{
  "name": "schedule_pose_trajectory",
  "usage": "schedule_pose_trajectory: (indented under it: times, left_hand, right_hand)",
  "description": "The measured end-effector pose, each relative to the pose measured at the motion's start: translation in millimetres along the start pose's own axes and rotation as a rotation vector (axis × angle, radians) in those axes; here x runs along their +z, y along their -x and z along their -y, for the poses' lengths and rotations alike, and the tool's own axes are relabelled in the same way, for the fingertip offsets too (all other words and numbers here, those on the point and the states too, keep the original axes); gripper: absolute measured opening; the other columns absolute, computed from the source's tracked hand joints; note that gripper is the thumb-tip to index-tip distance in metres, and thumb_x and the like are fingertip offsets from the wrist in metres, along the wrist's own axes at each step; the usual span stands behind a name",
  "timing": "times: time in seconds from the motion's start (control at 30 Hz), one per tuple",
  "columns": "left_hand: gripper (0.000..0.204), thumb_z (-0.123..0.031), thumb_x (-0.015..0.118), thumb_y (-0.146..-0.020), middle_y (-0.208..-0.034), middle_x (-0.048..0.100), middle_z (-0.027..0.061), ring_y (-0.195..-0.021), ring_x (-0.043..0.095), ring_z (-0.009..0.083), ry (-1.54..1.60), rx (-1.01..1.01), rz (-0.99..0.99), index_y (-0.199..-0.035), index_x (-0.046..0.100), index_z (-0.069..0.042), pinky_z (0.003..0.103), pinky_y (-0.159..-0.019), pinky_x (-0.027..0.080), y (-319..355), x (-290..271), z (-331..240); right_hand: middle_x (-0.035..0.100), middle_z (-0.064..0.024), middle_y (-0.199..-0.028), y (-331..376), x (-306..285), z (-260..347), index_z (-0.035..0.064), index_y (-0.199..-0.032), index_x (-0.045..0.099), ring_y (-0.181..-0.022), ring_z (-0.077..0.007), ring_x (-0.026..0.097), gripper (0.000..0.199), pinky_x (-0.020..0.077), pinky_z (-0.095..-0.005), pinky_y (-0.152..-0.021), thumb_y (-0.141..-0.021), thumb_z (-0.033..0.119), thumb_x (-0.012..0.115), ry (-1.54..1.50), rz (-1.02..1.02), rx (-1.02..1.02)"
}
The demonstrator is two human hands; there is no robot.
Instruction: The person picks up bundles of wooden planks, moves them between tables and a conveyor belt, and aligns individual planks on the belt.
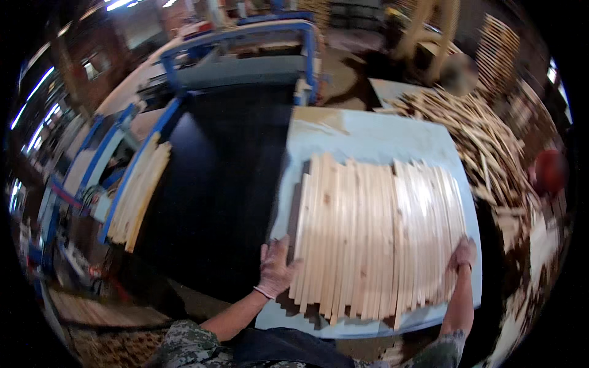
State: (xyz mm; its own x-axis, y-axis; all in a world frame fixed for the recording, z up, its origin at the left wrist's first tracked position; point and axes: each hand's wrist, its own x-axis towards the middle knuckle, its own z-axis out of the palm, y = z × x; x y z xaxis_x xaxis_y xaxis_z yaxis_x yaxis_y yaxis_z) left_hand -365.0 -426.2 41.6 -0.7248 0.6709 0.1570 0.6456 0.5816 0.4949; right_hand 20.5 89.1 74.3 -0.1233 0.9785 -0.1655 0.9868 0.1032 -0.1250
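Observation:
A row of pale wooden strips (pixel 362 239) lies side by side on a light blue tabletop (pixel 380 132), their near ends uneven. My left hand (pixel 277 268), in a thin light glove, is at the row's near left edge, fingers spread and the thumb side touching the outermost strip. At the opposite edge, my gloved right hand (pixel 464 252) is bent round the outer strips, its fingers closed against their side and partly hidden.
Left of the tabletop is a black conveyor belt (pixel 215 184) running under a blue frame (pixel 239 27). More strips (pixel 140 193) lie along the belt's left side. A heap of loose wood sticks (pixel 478 138) stands at the right, near a red round object (pixel 548 172).

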Motion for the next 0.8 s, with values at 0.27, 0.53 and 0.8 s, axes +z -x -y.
schedule_pose_trajectory:
  times: [0.27, 0.53, 0.8]
  left_hand:
    - [0.089, -0.052, 0.064, -0.099, -0.166, 0.044, 0.0219, -0.156, 0.033, 0.0461, 0.095, -0.153, 0.147, -0.168, 0.031, -0.007, 0.063, -0.13, 0.012, -9, -38, -13]
    - [0.089, -0.054, 0.067, -0.097, -0.16, 0.047, 0.0274, -0.147, 0.045, 0.0446, 0.027, -0.052, 0.087, -0.165, 0.036, -0.005, 0.054, -0.126, 0.03, -22, -53, 10]
    - [0.085, -0.06, 0.069, -0.093, -0.148, 0.056, 0.0284, -0.133, 0.058, 0.0443, -0.194, -0.106, 0.03, -0.159, 0.047, -0.011, 0.054, -0.115, 0.042, -28, -115, 127]
  right_hand:
    - [0.065, -0.0229, -0.144, -15, -5, 67, 0.0009, -0.145, 0.062, -0.13, -0.0417, 0.062, 0.065, 0.0529, -0.0519, -0.107, -0.109, 0.053, 0.049, -0.272, -0.056, 0.249]
    - [0.075, -0.0309, -0.103, -8, 35, 56, -0.0132, -0.109, 0.072, -0.096, -0.0476, 0.072, 0.077, 0.0545, -0.0546, -0.087, -0.105, 0.062, 0.055, -0.3, -0.186, 0.119]
    - [0.067, -0.0311, -0.08, 81, 63, 147, -0.0088, -0.083, 0.068, -0.077, -0.0464, 0.065, 0.067, 0.0495, -0.0543, -0.074, -0.096, 0.057, 0.066, -0.36, -0.149, -0.123]
